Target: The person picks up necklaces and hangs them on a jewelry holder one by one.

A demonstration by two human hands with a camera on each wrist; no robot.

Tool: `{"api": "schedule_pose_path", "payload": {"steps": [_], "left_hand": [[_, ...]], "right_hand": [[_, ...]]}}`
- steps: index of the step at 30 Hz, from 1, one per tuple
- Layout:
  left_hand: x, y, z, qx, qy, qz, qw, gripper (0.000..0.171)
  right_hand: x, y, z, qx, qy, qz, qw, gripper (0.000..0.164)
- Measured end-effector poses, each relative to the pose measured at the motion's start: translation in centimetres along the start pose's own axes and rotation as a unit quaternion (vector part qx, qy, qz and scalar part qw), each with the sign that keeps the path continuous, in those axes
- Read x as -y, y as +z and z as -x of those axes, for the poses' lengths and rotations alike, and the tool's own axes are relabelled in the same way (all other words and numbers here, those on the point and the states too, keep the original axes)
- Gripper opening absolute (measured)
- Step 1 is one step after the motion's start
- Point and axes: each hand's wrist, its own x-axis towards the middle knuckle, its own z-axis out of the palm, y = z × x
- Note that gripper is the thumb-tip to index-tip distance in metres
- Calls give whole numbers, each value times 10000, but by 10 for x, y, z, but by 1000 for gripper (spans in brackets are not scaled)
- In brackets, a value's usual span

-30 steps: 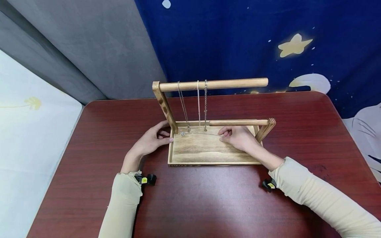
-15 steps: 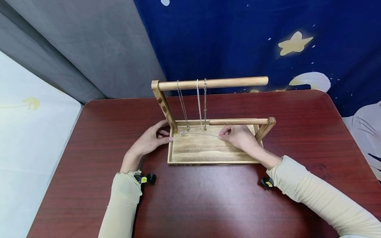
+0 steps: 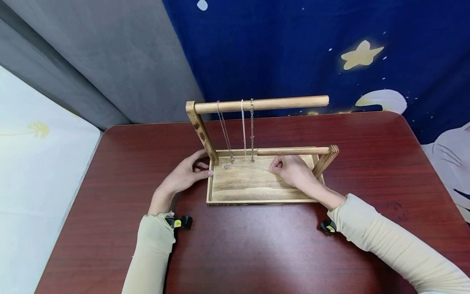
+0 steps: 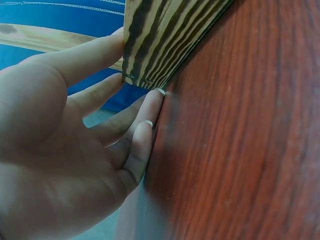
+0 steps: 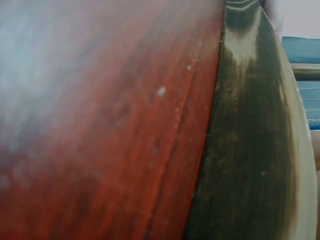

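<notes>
In the head view, a wooden jewelry stand (image 3: 200,127) with a shallow tray base (image 3: 235,192) stands on the table. My right hand (image 3: 293,169) is over the tray, its thumb and fingertips pinching one end of a thin silver necklace (image 3: 249,166). That chain runs left across the tray to a small shiny cluster (image 3: 225,165). My left hand (image 3: 185,171) rests at the stand's left side, thumb straight against the tray edge. In the left wrist view, the thumb and index fingertips touch the striped wooden side (image 4: 160,40), other fingers loosely bent near the tabletop.
From the upper bar (image 3: 286,102) hang a fine chain (image 3: 225,128), a pale flat chain (image 3: 244,126) and a thicker chain (image 3: 252,126). A lower bar (image 3: 290,151) ends at the right upright (image 3: 324,161). Curtains (image 3: 271,49) hang behind the dark red table (image 3: 242,249).
My right hand has shifted very slightly left and down, keeping its pinch on the necklace, and the chain's right part now slopes down toward it. My left hand stays at the stand.
</notes>
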Motion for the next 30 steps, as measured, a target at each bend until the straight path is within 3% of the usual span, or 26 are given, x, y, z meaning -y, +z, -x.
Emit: {"api": "schedule_pose_path", "payload": {"steps": [8, 13, 24, 30], "left_hand": [[0, 1, 0, 53, -61, 28, 10000, 71], [1, 0, -1, 109, 10, -10, 9999, 71], [0, -1, -1, 149, -14, -20, 9999, 72], [0, 0, 0, 116, -23, 32, 9999, 71]], "right_hand": [[-2, -6, 2, 172, -13, -246, 9996, 22], [-2, -7, 6, 191, -148, -722, 9971, 10], [5, -14, 13, 118, -510, -857, 9949, 10], [9, -18, 15, 612, -214, -1617, 9847, 14]]}}
